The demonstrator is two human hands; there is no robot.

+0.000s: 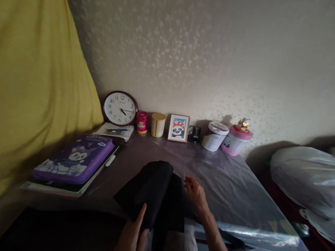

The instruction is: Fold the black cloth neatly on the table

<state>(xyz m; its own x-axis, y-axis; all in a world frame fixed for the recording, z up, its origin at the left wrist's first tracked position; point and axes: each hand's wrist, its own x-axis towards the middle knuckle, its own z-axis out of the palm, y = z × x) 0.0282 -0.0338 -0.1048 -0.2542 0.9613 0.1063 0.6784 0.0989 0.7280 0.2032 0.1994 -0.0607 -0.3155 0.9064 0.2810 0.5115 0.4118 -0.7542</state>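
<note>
A piece of black cloth (152, 191), folded over itself with a raised rounded fold, lies at the front of the table. My left hand (133, 238) is at its near edge, the index finger stretched out against the cloth and the thumb apart from it. The other left fingers are hidden. Just beyond the cloth's right edge is my right hand (195, 193), its fingers loosely bent and apart, with nothing visible in them. Whether its fingertips touch the cloth I cannot tell.
A purple case (77, 158) lies on a flat stack at left, beside a yellow curtain (36, 69). Along the wall stand a clock (121, 108), a red can (141, 122), a yellow can (158, 125), a panda picture (178, 128) and two tubs (214, 136). White bags (313, 179) sit at right.
</note>
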